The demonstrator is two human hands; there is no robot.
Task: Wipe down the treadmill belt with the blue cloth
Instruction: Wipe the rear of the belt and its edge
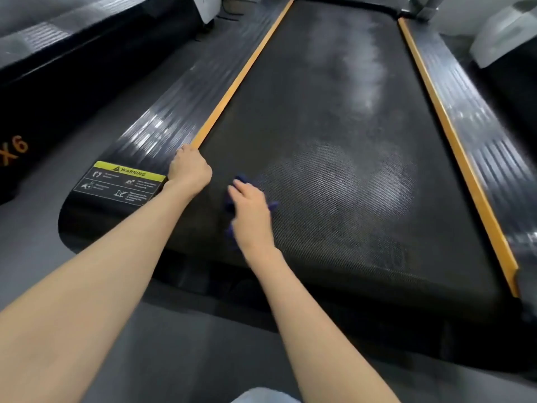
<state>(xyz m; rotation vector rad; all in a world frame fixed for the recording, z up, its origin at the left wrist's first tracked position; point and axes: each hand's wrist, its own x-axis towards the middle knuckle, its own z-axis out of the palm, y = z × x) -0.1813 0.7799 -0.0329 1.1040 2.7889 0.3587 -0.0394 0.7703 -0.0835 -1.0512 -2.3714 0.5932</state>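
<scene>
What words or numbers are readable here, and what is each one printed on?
"WARNING": on the yellow strip of the sticker, which sits on the left rail.
"X6": orange, on the black machine at far left; possibly cut off by the picture's edge.
Small print beside the sticker's pictograms: too blurred to read.

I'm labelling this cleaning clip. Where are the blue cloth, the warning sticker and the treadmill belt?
blue cloth [242, 180]: head view, on its far corner.
warning sticker [122, 184]: head view, on its black middle panel.
treadmill belt [334, 112]: head view, on a bare stretch mid-belt.
</scene>
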